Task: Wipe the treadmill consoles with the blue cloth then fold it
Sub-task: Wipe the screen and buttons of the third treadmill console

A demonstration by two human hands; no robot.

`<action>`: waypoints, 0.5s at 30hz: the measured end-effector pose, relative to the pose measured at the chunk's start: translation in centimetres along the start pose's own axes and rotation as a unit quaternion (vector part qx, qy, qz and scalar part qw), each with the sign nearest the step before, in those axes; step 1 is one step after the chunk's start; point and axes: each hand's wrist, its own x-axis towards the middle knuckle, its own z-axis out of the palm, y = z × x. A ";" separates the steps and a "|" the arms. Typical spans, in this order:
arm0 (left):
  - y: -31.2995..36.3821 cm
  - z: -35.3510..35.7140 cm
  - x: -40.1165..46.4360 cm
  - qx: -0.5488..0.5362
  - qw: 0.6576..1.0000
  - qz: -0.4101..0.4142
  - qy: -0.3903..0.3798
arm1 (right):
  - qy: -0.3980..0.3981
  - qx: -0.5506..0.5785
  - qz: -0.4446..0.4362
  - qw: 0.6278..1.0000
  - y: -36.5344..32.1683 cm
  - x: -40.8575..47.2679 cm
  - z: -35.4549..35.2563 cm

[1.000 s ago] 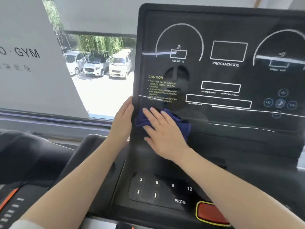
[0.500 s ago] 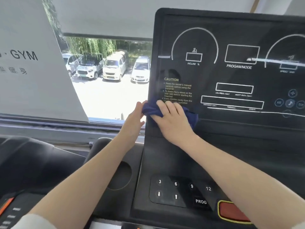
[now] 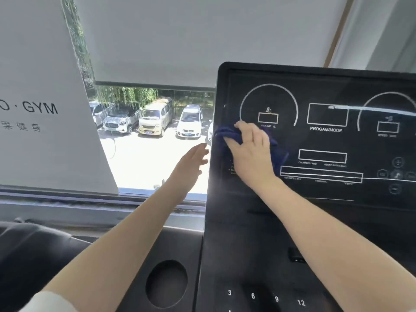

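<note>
The black treadmill console [image 3: 326, 91] fills the right half of the view, upright, with white dial outlines and the words PROGAM/MODE. My right hand [image 3: 249, 152] presses the bunched blue cloth [image 3: 227, 134] against the console's left side, just under the incline dial; its fingers curl over the cloth. The cloth sticks out left of the fingers and down the right of the hand. My left hand [image 3: 191, 163] hovers with straight fingers just left of the console's edge, in front of the window, touching nothing that I can see.
A round cup holder [image 3: 166, 283] sits in the black tray left of the keypad numbers [image 3: 265, 297]. A second treadmill's dark housing [image 3: 29, 255] is at lower left. Behind are a window with parked cars, a white blind and a GYM sign [image 3: 38, 108].
My right hand has slid the cloth up the console's left side toward the incline dial. My left hand has come off the console's edge and now hangs free. The camera tilted up.
</note>
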 end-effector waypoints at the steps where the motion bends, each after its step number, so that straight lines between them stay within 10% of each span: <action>1: 0.5 0.3 0.5 -0.019 1.000 0.012 0.005 | -0.023 -0.001 -0.040 0.999 -0.3 -0.6 0.1; 6: 2.8 1.2 2.1 -0.057 0.995 0.088 0.002 | -0.040 -0.009 -0.164 0.986 2.7 1.0 -0.9; 12: 4.6 1.9 3.4 -0.007 0.989 0.146 0.016 | 0.049 -0.021 0.077 0.996 6.2 6.5 -0.8; 15: 3.8 1.2 4.2 0.058 0.984 0.164 0.034 | 0.061 -0.010 0.037 0.997 4.0 6.0 0.3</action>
